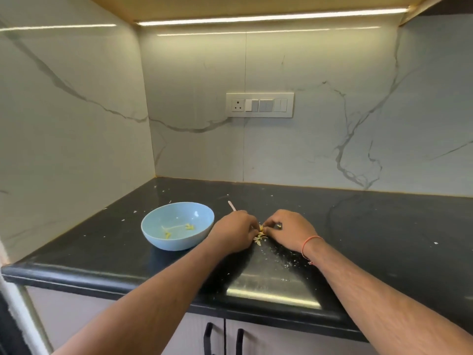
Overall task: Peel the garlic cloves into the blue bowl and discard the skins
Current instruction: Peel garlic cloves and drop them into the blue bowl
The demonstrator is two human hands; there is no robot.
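Observation:
The blue bowl (153, 228) sits on the black counter, left of my hands, with a few small pale-yellow peeled cloves (190, 227) inside. My left hand (234, 230) and my right hand (290, 230) meet fingertip to fingertip just right of the bowl, both pinching a small yellowish garlic clove (261, 228). Loose papery skins (259, 239) hang and lie right under the fingers. Most of the clove is hidden by the fingertips.
A thin white stick-like piece (232, 206) lies just behind my left hand. Skin flakes (286, 262) are scattered over the black counter (384, 239), mostly near its front edge. Marble walls close the left side and back. Cabinet doors with black handles (207, 336) sit below.

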